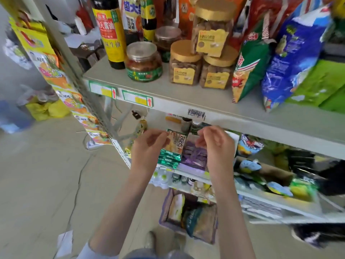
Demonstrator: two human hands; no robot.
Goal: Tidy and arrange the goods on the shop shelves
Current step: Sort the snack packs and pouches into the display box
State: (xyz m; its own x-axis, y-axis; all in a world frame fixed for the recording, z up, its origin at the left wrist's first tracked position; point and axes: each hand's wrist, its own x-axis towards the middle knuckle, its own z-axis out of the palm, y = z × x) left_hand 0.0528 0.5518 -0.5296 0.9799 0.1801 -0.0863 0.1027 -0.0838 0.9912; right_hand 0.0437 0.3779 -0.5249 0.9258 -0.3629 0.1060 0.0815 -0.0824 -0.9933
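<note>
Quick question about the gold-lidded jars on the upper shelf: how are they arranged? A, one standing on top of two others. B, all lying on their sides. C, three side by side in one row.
A: the top gold-lidded jar stands upright on the lids of the left lower jar and the right lower jar, which stand side by side on the upper shelf.

Grey shelf (186, 94) w/ soy sauce btl (110, 32), gold-lid jars (184, 64), snack bags (291, 53).
</note>
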